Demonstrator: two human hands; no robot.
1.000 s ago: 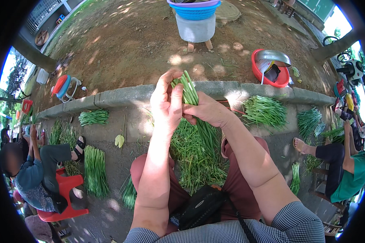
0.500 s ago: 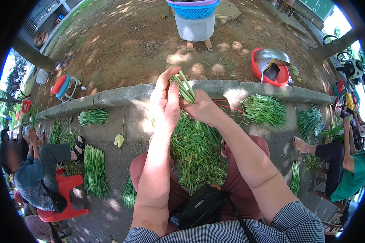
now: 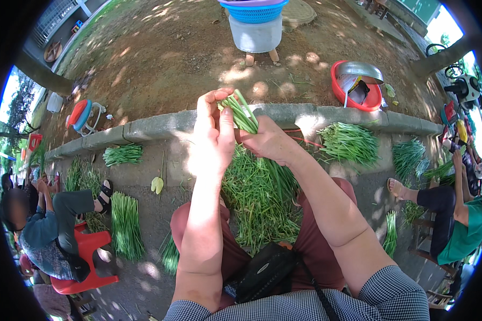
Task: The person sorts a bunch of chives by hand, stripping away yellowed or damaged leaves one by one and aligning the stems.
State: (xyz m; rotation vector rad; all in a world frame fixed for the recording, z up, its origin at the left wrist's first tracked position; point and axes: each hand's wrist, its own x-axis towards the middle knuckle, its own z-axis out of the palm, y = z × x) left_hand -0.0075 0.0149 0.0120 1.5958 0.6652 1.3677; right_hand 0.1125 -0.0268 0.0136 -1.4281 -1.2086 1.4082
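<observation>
A small bunch of long, thin green stalks (image 3: 243,113) is held up in front of me, pale ends at the top. My left hand (image 3: 214,128) curls around its upper part, the thumb lying along the stalks. Lower down, my right hand (image 3: 268,142) grips the same bunch from the right side. The stalks' green lower part trails below the right hand. Between my knees, under my hands, lies a big heap of loose green stalks and leaves (image 3: 254,208).
Bundles of stalks lie on the pavement, one right (image 3: 351,143), one left (image 3: 126,227). A stone curb (image 3: 166,125) runs across ahead. Beyond it stand a red basin (image 3: 367,101) and a white bucket (image 3: 255,36). A person on a red stool (image 3: 93,241) sits left, another person (image 3: 468,224) right.
More stalks show between my hands, and the bunch looks thicker. My left hand has shifted slightly left, and my right hand stays on the bunch.
</observation>
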